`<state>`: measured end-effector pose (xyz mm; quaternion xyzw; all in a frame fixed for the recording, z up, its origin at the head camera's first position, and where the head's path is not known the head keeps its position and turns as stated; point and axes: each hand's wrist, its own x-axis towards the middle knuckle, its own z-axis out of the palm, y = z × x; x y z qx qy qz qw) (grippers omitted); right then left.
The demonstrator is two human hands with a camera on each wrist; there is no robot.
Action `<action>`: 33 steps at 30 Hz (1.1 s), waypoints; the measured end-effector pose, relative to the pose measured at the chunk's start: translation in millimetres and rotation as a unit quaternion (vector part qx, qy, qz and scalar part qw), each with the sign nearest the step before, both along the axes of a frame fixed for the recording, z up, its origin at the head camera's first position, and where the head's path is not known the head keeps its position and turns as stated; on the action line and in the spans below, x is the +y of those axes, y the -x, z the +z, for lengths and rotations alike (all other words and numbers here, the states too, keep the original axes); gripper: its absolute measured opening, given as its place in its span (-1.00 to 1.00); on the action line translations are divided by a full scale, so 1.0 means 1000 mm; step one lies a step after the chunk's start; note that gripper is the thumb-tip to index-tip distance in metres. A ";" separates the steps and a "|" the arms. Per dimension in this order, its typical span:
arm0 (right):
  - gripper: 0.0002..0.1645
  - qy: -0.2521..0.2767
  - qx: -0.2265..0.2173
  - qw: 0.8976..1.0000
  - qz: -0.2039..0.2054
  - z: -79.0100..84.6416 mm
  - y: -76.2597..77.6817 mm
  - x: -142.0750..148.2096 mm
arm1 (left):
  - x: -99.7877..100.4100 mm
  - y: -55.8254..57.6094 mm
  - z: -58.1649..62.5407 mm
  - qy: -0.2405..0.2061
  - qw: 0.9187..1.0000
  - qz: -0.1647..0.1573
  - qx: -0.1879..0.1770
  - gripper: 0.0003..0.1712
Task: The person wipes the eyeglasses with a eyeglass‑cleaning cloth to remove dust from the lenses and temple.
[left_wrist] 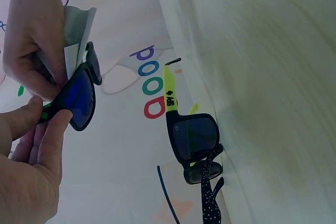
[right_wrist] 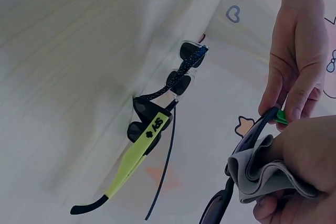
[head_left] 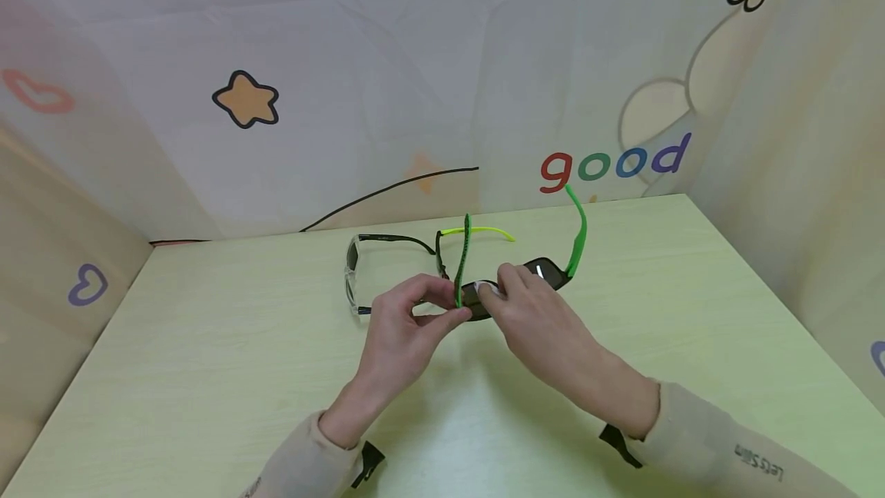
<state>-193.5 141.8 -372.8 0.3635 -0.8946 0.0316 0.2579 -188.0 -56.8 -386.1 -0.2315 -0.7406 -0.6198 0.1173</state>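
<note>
Black sunglasses with green temples are held up between my two hands, lenses angled upward. My left hand pinches the left end of the frame by the hinge, thumb and fingers on either side, as the left wrist view shows at the dark blue lens. My right hand grips a folded grey cloth against the lenses near the middle of the frame. In the head view the cloth is mostly hidden under the right fingers.
Behind the hands on the pale table stand clear-framed sunglasses with dark temples. Close to them are black sunglasses with yellow temples. A printed curtain encloses the table's back and sides.
</note>
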 end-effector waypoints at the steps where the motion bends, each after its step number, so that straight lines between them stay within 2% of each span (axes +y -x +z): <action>1: -0.67 -0.007 0.001 1.000 -0.005 0.000 -0.001 0.000 | 0.000 0.000 0.000 0.001 1.000 0.000 0.002 -0.78; 7: -0.65 -0.058 0.001 0.998 -0.033 0.003 -0.006 -0.002 | 0.000 0.000 -0.001 0.008 1.000 0.003 0.011 -0.77; 10: -0.67 -0.062 -0.011 0.997 -0.035 0.006 -0.008 -0.001 | 0.000 0.001 -0.001 0.015 1.000 0.008 0.013 -0.77; 16: -0.78 -0.012 -0.045 0.999 0.001 0.007 -0.009 0.000 | -0.002 0.002 -0.001 0.019 1.000 0.012 0.010 -0.77; 21: -0.82 0.026 -0.052 0.998 0.039 0.007 -0.010 -0.001 | -0.002 0.002 0.000 0.015 1.000 0.006 0.011 -0.77; 33: -0.75 0.063 -0.037 0.997 0.039 0.003 -0.006 -0.004 | 0.000 0.001 0.001 0.014 1.000 -0.001 0.007 -0.78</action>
